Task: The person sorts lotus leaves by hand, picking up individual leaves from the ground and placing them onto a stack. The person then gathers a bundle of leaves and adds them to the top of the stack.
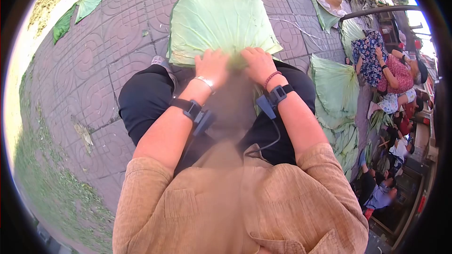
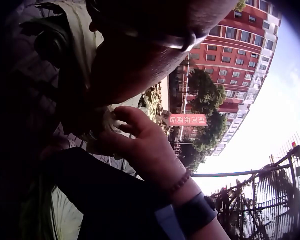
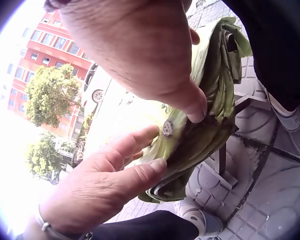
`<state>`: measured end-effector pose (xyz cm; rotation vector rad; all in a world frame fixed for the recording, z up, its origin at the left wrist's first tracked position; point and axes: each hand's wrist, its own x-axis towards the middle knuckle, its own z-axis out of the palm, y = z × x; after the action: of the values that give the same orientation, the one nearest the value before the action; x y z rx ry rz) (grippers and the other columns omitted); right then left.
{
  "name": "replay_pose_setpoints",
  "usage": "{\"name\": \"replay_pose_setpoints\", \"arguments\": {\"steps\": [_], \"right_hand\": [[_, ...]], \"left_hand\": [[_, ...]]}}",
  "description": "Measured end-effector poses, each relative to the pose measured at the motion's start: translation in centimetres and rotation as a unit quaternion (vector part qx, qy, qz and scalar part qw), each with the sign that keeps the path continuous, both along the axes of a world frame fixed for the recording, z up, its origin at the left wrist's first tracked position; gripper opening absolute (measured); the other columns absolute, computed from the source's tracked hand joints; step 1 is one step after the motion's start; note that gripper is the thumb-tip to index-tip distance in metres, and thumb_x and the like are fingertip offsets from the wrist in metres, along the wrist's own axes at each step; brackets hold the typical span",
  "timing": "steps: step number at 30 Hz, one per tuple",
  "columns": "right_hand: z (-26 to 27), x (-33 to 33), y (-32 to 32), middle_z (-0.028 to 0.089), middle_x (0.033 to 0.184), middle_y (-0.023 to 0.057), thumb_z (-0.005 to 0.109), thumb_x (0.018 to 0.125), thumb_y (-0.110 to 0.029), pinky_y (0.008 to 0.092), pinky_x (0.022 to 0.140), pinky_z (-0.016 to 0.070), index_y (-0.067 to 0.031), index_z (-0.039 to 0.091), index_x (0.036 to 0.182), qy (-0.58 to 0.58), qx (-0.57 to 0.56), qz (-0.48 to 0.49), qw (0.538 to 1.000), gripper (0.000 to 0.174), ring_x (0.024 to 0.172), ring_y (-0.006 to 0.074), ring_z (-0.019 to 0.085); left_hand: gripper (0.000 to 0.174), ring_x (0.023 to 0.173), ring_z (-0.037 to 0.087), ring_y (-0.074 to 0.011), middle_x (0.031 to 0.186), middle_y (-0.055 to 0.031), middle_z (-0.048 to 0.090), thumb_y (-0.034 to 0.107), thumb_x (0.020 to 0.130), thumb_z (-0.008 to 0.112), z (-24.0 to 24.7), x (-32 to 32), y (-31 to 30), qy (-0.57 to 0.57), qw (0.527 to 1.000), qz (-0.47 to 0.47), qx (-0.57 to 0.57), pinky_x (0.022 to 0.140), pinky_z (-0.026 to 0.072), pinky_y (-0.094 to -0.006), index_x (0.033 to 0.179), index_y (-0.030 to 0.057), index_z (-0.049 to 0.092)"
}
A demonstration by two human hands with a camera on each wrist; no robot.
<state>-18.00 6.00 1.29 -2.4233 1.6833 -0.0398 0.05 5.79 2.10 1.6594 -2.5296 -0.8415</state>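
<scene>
A folded stack of large green leaves [image 1: 223, 16] lies in front of the knees in the head view. At its near edge the left hand [image 1: 212, 69] and right hand [image 1: 260, 67] grip it side by side, fingers on top. In the right wrist view, a cut stem stub [image 3: 168, 128] shows between the left hand [image 3: 97, 185] and the right hand [image 3: 135, 50], both thumbs against the stack's folded edge [image 3: 200, 142]. The left wrist view is dark; there the right hand [image 2: 150, 147] has bent fingers at the leaves, and the left fingertips are hidden.
More leaves [image 1: 335, 87] lie on the paving at the right, with a straw hat [image 1: 330, 0] beyond. Several people sit farther right. Loose leaves [image 1: 90, 3] lie at upper left. Metal legs [image 3: 221, 167] stand beneath the stack, near the shoes [image 3: 202, 220].
</scene>
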Motion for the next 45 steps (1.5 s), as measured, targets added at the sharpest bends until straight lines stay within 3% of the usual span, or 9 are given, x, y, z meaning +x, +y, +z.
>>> {"name": "replay_pose_setpoints", "arguments": {"steps": [23,25,29,33,37,39,42,43,45], "right_hand": [[-0.8,0.2,-1.0,0.057,0.083,0.0081,0.053,0.068,-0.011,0.039,0.07,0.044,-0.012,0.059,0.08,0.112,0.03,-0.039,0.993,0.013,0.081,0.0268,0.057],[0.5,-0.5,-1.4,0.06,0.088,0.0092,0.052,0.072,-0.014,0.0409,0.07,0.044,-0.0116,0.059,0.085,0.068,0.08,-0.072,0.992,0.015,0.087,0.0251,0.058],[5.1,-5.6,-1.3,0.059,0.086,0.0113,0.052,0.074,-0.016,0.0384,0.07,0.0446,-0.0082,0.057,0.086,-0.096,-0.12,-0.084,0.985,0.015,0.085,0.0285,0.058],[12.8,-12.2,2.0,0.061,0.08,0.0125,0.056,0.074,-0.019,0.0361,0.066,0.0456,-0.0009,0.056,0.087,-0.1,-0.136,-0.221,0.961,0.022,0.075,0.0266,0.059],[7.5,-20.9,9.8,0.063,0.075,0.0091,0.058,0.074,-0.021,0.0273,0.058,0.0469,-0.0032,0.062,0.087,-0.306,-0.026,-0.539,0.785,0.023,0.066,0.0116,0.059],[4.0,-22.5,14.7,0.061,0.077,0.0049,0.057,0.074,-0.02,0.0305,0.053,0.0478,-0.0045,0.061,0.09,-0.349,0.07,-0.661,0.661,0.022,0.064,0.013,0.059],[-3.8,-25.5,23.0,0.06,0.087,0.0097,0.057,0.077,-0.022,0.0349,0.053,0.0479,-0.0056,0.055,0.098,-0.41,0.234,-0.686,0.553,0.027,0.069,0.0236,0.061],[-6.2,-25.8,25.6,0.06,0.086,0.0106,0.057,0.076,-0.023,0.0364,0.054,0.0479,-0.0057,0.056,0.096,-0.35,0.275,-0.655,0.611,0.026,0.072,0.0254,0.061],[-11.0,-26.6,29.4,0.061,0.084,0.0124,0.058,0.076,-0.025,0.0395,0.057,0.0479,-0.0059,0.056,0.091,0.015,0.327,-0.397,0.858,0.024,0.076,0.0289,0.061]], "left_hand": [[0.067,0.123,0.024,-0.0384,0.135,-0.0173,0.028,0.031,0.072,0.062,-2.1,-0.6,-0.2,-0.039,0.998,-0.053,-0.002,0.096,0.0211,-0.0526,0.131,0.0185,0.032],[0.068,0.124,0.023,-0.0385,0.136,-0.0173,0.027,0.034,0.072,0.061,-1.3,-0.8,-0.3,-0.055,0.996,-0.063,0.011,0.097,0.0206,-0.0519,0.131,0.0177,0.032],[0.066,0.122,0.025,-0.039,0.135,-0.0172,0.027,0.036,0.073,0.06,-1.4,-1.2,-0.2,-0.07,0.995,-0.064,-0.011,0.097,0.0208,-0.0515,0.13,0.016,0.034],[0.064,0.121,0.026,-0.0393,0.135,-0.0173,0.027,0.037,0.074,0.059,-0.7,-1.5,0.0,-0.077,0.996,-0.05,0.005,0.096,0.0219,-0.0512,0.129,0.0142,0.034],[0.063,0.119,0.028,-0.0391,0.133,-0.0183,0.03,0.038,0.074,0.059,-0.5,-2.1,0.0,-0.083,0.996,-0.036,0.0,0.095,0.0232,-0.05,0.127,0.0112,0.036],[0.062,0.119,0.028,-0.0389,0.131,-0.0188,0.031,0.038,0.074,0.059,-0.3,-2.4,0.2,-0.091,0.995,-0.03,-0.001,0.095,0.0242,-0.0494,0.125,0.0093,0.037],[0.061,0.118,0.029,-0.0385,0.128,-0.0193,0.034,0.038,0.073,0.06,-1.2,-3.0,0.3,-0.084,0.996,-0.023,-0.009,0.094,0.0257,-0.049,0.121,0.0068,0.039],[0.061,0.117,0.03,-0.0382,0.127,-0.0198,0.034,0.037,0.072,0.062,-1.3,-3.3,0.5,-0.079,0.997,-0.019,-0.011,0.094,0.0256,-0.0483,0.12,0.0062,0.04],[0.06,0.115,0.03,-0.0376,0.125,-0.0209,0.035,0.036,0.07,0.064,-1.3,-3.5,0.8,-0.072,0.997,-0.011,-0.018,0.094,0.0255,-0.0469,0.117,0.0049,0.042]]}}
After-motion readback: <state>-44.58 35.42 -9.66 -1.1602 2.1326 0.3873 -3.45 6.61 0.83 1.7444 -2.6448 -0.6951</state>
